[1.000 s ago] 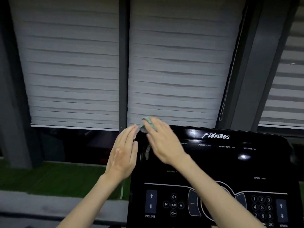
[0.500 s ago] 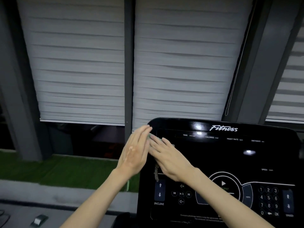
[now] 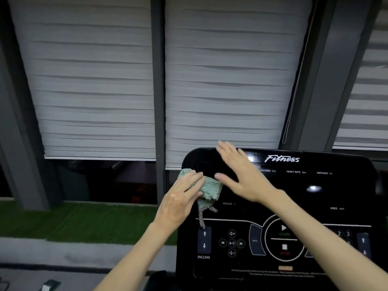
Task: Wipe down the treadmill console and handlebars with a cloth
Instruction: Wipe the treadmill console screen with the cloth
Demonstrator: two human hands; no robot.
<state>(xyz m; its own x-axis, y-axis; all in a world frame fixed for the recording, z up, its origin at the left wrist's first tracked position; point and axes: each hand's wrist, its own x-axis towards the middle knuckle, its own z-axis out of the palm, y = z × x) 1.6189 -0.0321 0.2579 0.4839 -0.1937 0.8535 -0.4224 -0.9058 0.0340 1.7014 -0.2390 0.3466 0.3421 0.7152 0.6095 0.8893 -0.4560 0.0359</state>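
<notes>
A green, nubbly cloth (image 3: 210,189) lies against the upper left part of the black treadmill console (image 3: 304,196), just right of its left edge. The left hand (image 3: 180,199) lies flat on it with fingers straight and pressed onto the fabric, covering the cloth's left half. A checked strip hangs from the cloth's lower edge down to the INCLINE button.

The right hand (image 3: 241,175) is open with fingers spread, just right of the cloth and holding nothing. It is blurred, so it is not possible to tell whether the palm touches the panel or hovers just off it. It hides the leftmost readout labels under the "Fitness" logo.

The console's right side and near edge are cut off by the frame, and the right forearm covers part of the number keys. The fine print along the bottom is too small to read.

Behind, the pale window blinds (image 3: 94,91) are lowered, with a strip of green turf (image 3: 73,219) below them at left.
</notes>
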